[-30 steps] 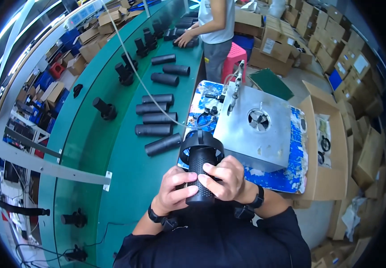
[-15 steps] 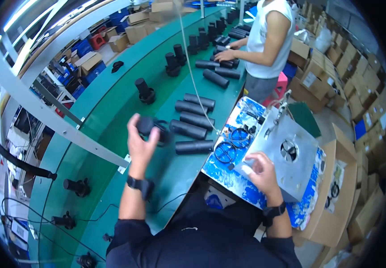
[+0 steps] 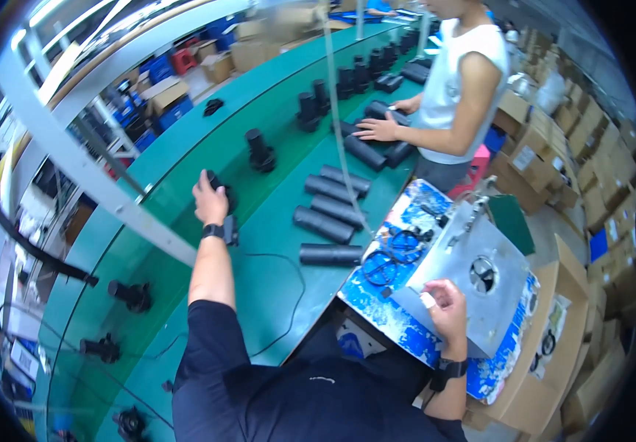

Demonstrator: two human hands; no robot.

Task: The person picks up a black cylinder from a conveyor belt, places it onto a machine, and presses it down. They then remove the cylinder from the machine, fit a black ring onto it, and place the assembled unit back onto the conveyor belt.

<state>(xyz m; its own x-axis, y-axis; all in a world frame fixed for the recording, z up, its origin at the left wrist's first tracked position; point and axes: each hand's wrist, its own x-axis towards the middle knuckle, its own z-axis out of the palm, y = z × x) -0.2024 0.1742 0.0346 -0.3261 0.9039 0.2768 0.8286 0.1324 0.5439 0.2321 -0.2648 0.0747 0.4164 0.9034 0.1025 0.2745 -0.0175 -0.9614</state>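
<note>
My left hand [image 3: 210, 200] is stretched out over the green conveyor, its fingers closed around a black cylindrical part [image 3: 224, 190]; the hand hides most of that part. Another black cylinder with a wider collar [image 3: 260, 152] stands upright just beyond it. Over the near edge of a metal box [image 3: 483, 273] hovers my right hand [image 3: 447, 309], its fingers loosely curled and nothing visible in them. White wrapping shows on one of its digits. Left of the box, black rings [image 3: 381, 268] lie on a worn blue-and-white board [image 3: 399, 323].
Several black tubes [image 3: 330, 254] lie on the green worktop [image 3: 274, 295], crossed by a thin cable. A hanging cord [image 3: 338, 125] dangles ahead. A co-worker [image 3: 454, 96] handles tubes farther along. A metal frame post [image 3: 104, 177] slants at left; an open carton [image 3: 553, 346] stands at right.
My left hand has moved forward and left with the black cylindrical part, onto the far conveyor strip. My right hand has shifted slightly nearer me, its fingers more curled. The view has shifted slightly.
</note>
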